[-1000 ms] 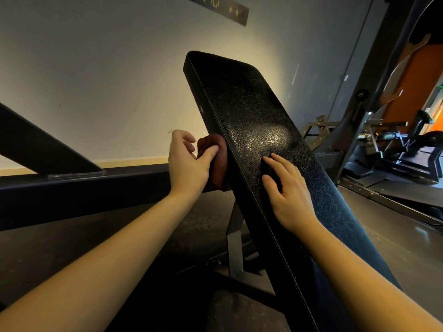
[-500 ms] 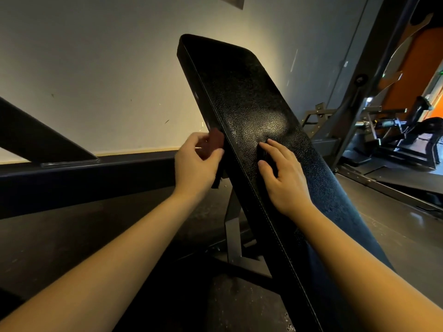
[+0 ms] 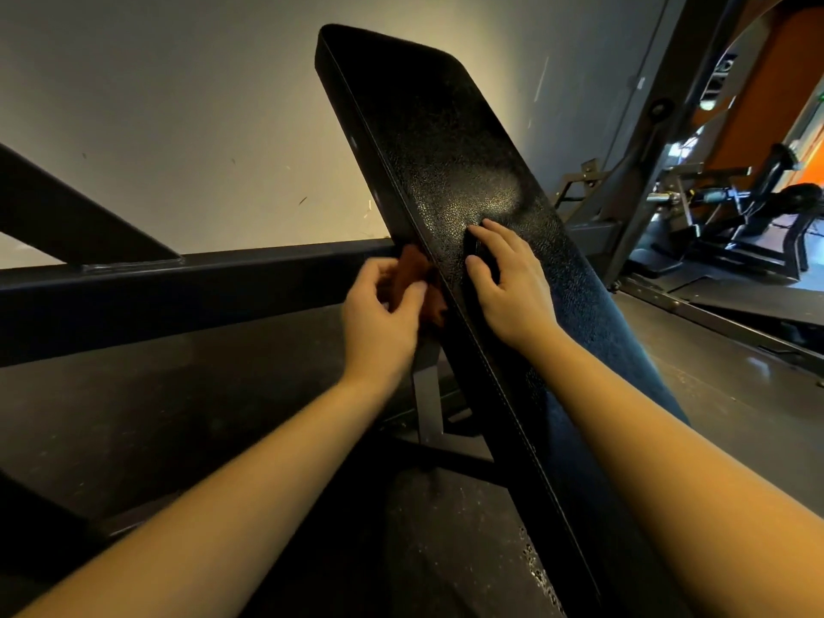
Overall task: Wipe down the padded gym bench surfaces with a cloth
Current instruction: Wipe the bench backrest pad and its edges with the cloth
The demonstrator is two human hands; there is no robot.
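As cloth [image 3: 414, 273] meets bench [image 3: 446, 140], left hand [image 3: 379, 321] grips it.

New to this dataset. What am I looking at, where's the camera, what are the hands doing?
No machine here: a person works bare-handed. The view comes from a camera worn on their head, looking forward and down along both forearms. The long black slab is an inclined padded bench, seen from its lower end. The left hand grips a reddish-brown cloth against the pad's left side edge. The right hand rests on the pad's top face, holding nothing. Other gym equipment stands at far right.
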